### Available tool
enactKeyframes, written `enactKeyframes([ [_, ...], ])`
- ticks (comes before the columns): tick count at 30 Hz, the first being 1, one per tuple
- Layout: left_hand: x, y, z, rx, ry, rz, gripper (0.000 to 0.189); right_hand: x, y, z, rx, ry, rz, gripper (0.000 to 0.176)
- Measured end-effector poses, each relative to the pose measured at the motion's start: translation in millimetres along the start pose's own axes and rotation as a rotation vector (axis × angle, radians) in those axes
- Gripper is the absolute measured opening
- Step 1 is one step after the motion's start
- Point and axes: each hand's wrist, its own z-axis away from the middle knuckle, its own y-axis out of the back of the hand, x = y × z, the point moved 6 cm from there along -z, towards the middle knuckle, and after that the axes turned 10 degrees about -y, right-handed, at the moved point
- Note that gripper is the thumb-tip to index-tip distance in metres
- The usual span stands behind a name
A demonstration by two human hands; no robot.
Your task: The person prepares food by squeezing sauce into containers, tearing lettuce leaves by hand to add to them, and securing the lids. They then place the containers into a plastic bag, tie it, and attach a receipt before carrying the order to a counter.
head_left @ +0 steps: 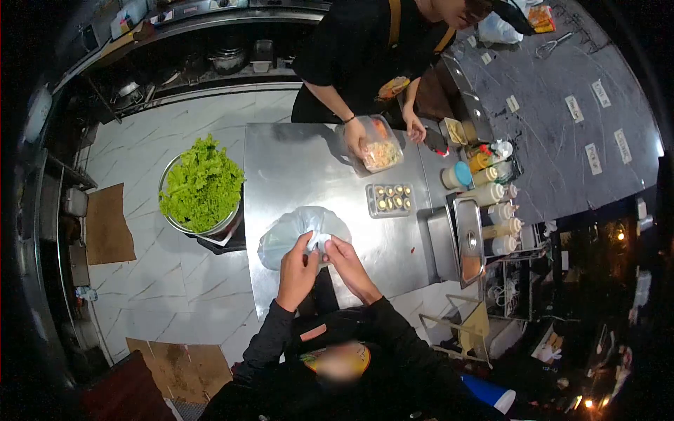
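A translucent plastic bag (284, 236) rests on the steel table (281, 158) near its front left side. My left hand (298, 270) pinches the gathered top of the bag. From the other side, my right hand (344, 259) grips the same twisted plastic, its fingers close to those of the left. What the bag contains cannot be made out. Beyond my right hand is a clear tray of small round pieces with pale tops (390, 201). Further back, a clear container of shredded food (381, 154) is held by a co-worker's hand (356, 138).
A co-worker (358, 56) stands across the table. Left of it is a large bowl of lettuce (201, 184). Squeeze bottles (489, 194) and a metal container (469, 235) line the right side. A dark counter with paper labels (593, 159) lies beyond.
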Motion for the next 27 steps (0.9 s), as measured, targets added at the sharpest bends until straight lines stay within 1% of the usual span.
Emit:
enactKeyframes([
  [1, 10, 0, 4, -0.057, 0.022, -0.131, 0.041, 10, 3, -1, -0.038, -0.031, 0.011, 0.038],
  [2, 14, -2, 7, -0.055, -0.083, -0.213, 0.042, 14, 2, 0, -0.063, -0.059, -0.106, 0.041],
  [4, 33, -5, 13, -0.047, -0.309, -0.375, 0.043, 0, -10, 6, -0.117, -0.102, -0.336, 0.046],
  [5, 27, -10, 21, -0.225, -0.094, -0.315, 0.042, 0, -12, 7, -0.133, -0.177, -0.359, 0.052],
  [8, 48, -15, 41, -0.217, -0.301, -0.32, 0.04, -21, -15, 14, -0.097, -0.142, -0.457, 0.049],
  [9, 56, -13, 49, -0.203, -0.258, -0.249, 0.035, -17, -13, 15, -0.082, -0.118, -0.343, 0.048],
  [11, 34, 0, 62, -0.044, -0.211, -0.183, 0.034, -17, -12, 9, -0.054, -0.043, -0.117, 0.046],
  [12, 17, 9, 70, 0.032, -0.194, -0.15, 0.034, -19, -15, 12, -0.035, -0.006, -0.145, 0.049],
  [14, -35, 42, 92, 0.302, -0.067, -0.054, 0.034, -31, -24, 26, -0.068, 0.01, -0.166, 0.049],
  [16, -112, 70, 107, 0.411, 0.076, 0.059, 0.04, -40, -29, 35, -0.093, 0.058, -0.128, 0.05],
  [17, -133, 78, 116, 0.47, 0.153, 0.113, 0.043, -40, -31, 40, -0.108, 0.077, -0.109, 0.051],
  [20, -119, 68, 118, 0.415, 0.506, 0.602, 0.053, -36, -38, 46, -0.167, 0.099, -0.167, 0.05],
  [21, -122, 63, 117, 0.305, 0.492, 0.604, 0.055, -39, -38, 49, -0.147, 0.077, -0.156, 0.048],
  [24, -132, 49, 125, 0.278, 0.483, 0.68, 0.052, -41, -44, 49, -0.201, 0.098, -0.125, 0.045],
  [25, -136, 49, 127, 0.304, 0.454, 0.649, 0.047, -45, -48, 50, -0.211, 0.092, -0.078, 0.043],
  [27, -137, 46, 139, 0.348, 0.451, 0.569, 0.047, -50, -57, 48, -0.228, 0.103, -0.069, 0.042],
])
